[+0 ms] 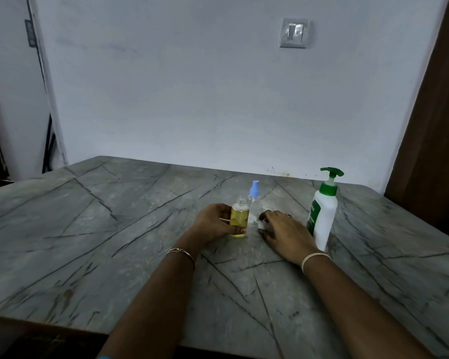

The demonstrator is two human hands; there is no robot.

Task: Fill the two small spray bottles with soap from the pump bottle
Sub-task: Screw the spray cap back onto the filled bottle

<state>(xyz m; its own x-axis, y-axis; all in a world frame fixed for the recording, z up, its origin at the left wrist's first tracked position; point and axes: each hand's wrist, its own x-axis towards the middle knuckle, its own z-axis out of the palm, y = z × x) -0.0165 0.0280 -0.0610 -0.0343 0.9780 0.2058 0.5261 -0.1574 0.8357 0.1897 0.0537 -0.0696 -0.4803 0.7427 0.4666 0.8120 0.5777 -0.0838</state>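
Bottle (239,216) upright in left hand (213,224), neck open upward, right hand (283,234) pinching cap (261,225)

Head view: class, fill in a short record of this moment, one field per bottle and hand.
Open bottle: small clear bottle of yellow liquid, capless, upright on grey veined stone table
Second bottle: small clear spray bottle with blue top, behind it
Soap source: white pump bottle with green pump, at right
Left hand: grips the open bottle
Right hand: pinches small white piece

Two small spray bottles (239,216) (254,203), one pump bottle (323,216), one cap (261,225), two hands (213,225) (283,234).
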